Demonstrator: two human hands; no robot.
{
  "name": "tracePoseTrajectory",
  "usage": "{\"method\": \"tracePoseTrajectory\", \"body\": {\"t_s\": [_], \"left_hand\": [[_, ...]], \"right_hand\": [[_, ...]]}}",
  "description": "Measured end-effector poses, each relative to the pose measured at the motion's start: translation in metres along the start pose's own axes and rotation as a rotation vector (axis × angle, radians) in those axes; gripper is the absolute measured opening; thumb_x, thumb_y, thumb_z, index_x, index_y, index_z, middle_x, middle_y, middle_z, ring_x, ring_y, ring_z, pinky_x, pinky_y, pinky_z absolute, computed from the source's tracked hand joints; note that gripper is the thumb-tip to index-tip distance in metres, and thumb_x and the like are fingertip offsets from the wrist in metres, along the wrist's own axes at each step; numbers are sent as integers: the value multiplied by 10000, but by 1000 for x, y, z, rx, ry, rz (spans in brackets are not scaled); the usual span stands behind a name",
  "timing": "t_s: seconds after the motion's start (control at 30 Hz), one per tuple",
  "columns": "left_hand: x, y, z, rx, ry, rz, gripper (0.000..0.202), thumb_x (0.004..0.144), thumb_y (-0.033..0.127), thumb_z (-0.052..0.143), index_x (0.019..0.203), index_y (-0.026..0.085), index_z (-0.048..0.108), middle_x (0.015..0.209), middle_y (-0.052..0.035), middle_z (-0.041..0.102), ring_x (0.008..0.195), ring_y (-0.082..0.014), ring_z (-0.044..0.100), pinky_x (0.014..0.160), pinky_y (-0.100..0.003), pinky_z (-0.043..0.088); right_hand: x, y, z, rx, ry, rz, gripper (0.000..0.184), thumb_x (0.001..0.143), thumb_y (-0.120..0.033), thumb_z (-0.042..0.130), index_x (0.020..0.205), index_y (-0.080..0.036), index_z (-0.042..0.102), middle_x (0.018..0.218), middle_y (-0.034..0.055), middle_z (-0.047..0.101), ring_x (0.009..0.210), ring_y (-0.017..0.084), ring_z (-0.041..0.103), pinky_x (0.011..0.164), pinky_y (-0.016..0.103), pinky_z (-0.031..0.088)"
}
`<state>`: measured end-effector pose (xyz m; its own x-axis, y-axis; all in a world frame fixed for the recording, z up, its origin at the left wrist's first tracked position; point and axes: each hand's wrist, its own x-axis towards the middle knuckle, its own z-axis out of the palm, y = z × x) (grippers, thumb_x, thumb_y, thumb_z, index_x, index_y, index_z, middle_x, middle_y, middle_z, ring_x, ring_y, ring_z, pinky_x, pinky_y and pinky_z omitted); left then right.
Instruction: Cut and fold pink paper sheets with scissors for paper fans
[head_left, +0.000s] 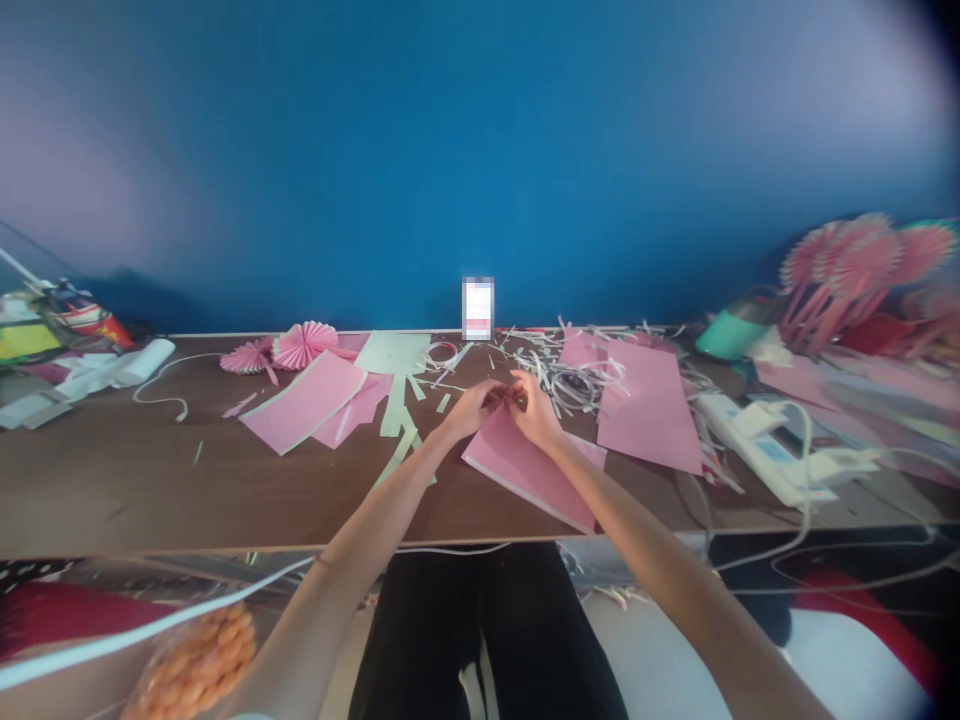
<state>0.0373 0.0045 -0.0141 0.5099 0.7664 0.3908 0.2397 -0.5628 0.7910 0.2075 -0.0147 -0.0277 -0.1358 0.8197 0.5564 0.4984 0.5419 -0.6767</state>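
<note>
A sheet of pink paper (525, 470) with a pale strip along its near edge lies slanted on the brown table in front of me. At its far corner my left hand (480, 405) and my right hand (534, 408) meet, fingertips pinched together on the paper. The exact fold or edge between the fingers is too small to make out. To the left lie more pink sheets (307, 400) with pale edges and some pale green paper strips (397, 400). Another pink sheet (649, 405) is to the right of my right hand.
Pink paper fans (304, 345) lie at the back left. White paper scraps (570, 385) are heaped behind my right hand. A white power strip (765, 450) with cables sits at the right. A phone (478, 308) stands against the blue wall; more fans (855, 265) rise at far right.
</note>
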Motion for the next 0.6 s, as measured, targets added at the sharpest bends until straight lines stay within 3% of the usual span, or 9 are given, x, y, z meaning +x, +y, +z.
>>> {"method": "tracePoseTrajectory", "body": {"t_s": [0.4,0.6], "left_hand": [[0,2,0,5,2,4,296,828,138,491,1108,173,581,1034,-72,657,908,-175,635,834,-306,486],[0,4,0,24,-12,-22,215,836,184,515,1032,174,601,985,-57,666,895,-172,632,829,-304,484]], "right_hand": [[0,-1,0,-41,-24,-29,498,804,-150,472,1285,-209,360,866,37,587,784,196,592,785,355,473],[-1,-4,-2,-46,-35,-32,500,801,-145,457,1287,-200,352,877,39,586,772,188,581,771,341,470]]}}
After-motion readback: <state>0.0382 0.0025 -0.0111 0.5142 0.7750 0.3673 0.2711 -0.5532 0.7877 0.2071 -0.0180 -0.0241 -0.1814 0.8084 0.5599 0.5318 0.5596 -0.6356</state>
